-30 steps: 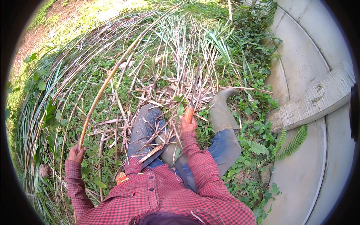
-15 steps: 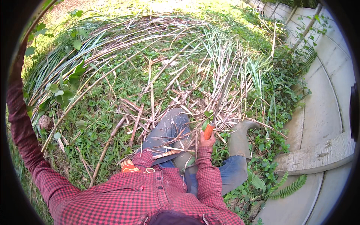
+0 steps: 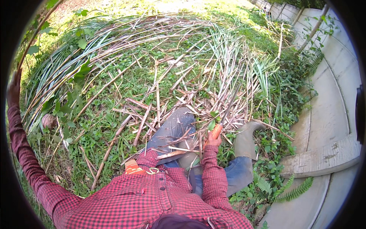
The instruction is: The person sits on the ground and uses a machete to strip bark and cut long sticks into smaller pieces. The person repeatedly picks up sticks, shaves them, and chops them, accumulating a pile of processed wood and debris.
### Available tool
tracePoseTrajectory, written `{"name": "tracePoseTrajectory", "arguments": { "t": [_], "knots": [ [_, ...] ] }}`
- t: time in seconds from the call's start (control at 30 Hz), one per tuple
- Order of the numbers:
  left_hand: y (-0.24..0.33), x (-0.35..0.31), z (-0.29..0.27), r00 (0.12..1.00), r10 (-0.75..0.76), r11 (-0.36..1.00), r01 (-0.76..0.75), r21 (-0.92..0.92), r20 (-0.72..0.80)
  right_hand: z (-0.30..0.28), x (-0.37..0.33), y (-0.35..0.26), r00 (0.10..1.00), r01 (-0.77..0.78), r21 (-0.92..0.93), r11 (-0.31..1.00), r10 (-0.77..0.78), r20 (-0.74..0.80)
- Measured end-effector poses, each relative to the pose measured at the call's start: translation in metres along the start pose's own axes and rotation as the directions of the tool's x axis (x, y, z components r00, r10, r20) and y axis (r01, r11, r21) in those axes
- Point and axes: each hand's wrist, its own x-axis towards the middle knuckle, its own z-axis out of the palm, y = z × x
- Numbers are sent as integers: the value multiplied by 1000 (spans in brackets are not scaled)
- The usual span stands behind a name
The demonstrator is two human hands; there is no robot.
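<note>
At the far left edge, my left hand is closed on a long thin brown stalk that curves up and away to the top left. My right hand grips a knife by its orange handle. The knife's narrow dark blade points away and slightly right, over a fan of cut stalks. Pale strips and broken stalk pieces lie in front of my bent knee, and some rest across my lap.
Long green-leaved stalks lie in a wide arc across the grass. A pale slatted wall with a board runs along the right. My boot rests beside leafy plants. A round brown object sits at left.
My left hand has come lower and closer along the left edge, and the stalk's visible end has shifted with it. The knife in my right hand has tilted further right.
</note>
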Motion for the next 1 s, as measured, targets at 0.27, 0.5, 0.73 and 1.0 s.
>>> {"name": "tracePoseTrajectory", "arguments": {
  "t": [0.27, 0.5, 0.73, 1.0],
  "knots": [
    [277, -248, 68, 835, 27, 941, 164, -295, 550, -12, 23, -5, 799, 577, -496, 649, -574, 180],
    [330, -365, 50, 700, 229, 907, 99, -410, 676, 104, -66, -109, 514, 749, -105, 654, -474, 715],
    [338, -312, 17, 830, 310, 809, 25, -587, 464, 205, -88, -144, -13, 961, 158, 228, -533, 846],
    [373, -322, 2, 861, 363, 769, -61, -637, 355, 198, -71, -163, -2, 972, 46, 232, -187, 982]
  ]
}}
